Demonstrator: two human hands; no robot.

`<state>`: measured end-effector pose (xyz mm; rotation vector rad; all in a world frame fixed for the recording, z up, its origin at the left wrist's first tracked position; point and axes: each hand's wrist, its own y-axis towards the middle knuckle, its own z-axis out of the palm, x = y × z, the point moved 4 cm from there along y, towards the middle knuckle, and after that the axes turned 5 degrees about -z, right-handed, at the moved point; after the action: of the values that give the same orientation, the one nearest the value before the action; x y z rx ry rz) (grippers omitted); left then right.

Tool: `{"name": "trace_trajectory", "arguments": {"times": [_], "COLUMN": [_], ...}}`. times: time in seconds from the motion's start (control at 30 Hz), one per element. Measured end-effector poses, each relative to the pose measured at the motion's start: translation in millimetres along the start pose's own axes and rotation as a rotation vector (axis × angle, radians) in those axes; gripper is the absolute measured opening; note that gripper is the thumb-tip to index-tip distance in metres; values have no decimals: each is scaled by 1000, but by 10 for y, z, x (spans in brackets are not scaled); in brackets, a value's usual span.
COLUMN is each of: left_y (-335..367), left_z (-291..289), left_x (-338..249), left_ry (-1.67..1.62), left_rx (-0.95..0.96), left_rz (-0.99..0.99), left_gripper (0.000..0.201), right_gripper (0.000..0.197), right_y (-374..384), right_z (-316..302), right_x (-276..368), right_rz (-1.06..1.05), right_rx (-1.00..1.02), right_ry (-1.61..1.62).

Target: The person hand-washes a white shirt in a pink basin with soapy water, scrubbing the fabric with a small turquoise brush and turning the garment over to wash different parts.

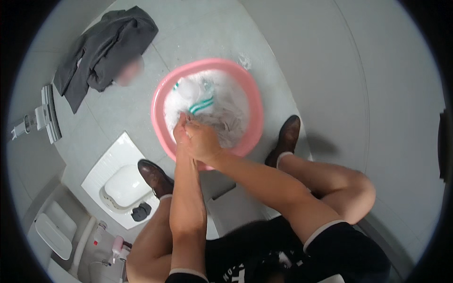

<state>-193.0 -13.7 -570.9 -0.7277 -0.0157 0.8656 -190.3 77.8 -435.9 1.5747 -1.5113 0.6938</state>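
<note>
A pink basin point(257, 122) of white suds sits on the tiled floor between my feet. Over its near side my two hands are pressed together. My left hand point(181, 134) is closed, and its fingertips reach the suds beside a white cloth with green stripes point(202, 104), perhaps a sock. My right hand point(204, 140) is folded against it, also closed. Whatever lies between the palms is hidden. Greyish wet fabric point(231, 128) lies in the water to the right of my hands.
A dark grey garment point(113, 47) lies on the floor at the far left, near a squeegee head point(49, 114). On the left a white squat toilet point(125, 188) has a small dark object point(140, 212) on its edge. Foam point(244, 61) spots the floor behind the basin.
</note>
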Motion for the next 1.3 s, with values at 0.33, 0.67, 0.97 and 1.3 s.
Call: {"name": "trace_trajectory", "arguments": {"times": [0.33, 0.67, 0.97, 1.3], "left_y": [-333, -131, -294, -300], "left_z": [195, 368, 713, 160], "left_x": [-79, -113, -4, -56], "left_ry": [68, 47, 72, 381], "left_rx": [-526, -256, -350, -667], "left_rz": [228, -13, 15, 262], "left_gripper": [32, 24, 27, 27], "right_gripper": [27, 19, 35, 28], "right_y": [-70, -402, 342, -66], "right_z": [-136, -302, -193, -259], "right_x": [-1135, 658, -115, -1316], "right_rz": [59, 35, 281, 243], "right_rx": [683, 212, 185, 348], "right_ry": [-268, 140, -175, -308]}}
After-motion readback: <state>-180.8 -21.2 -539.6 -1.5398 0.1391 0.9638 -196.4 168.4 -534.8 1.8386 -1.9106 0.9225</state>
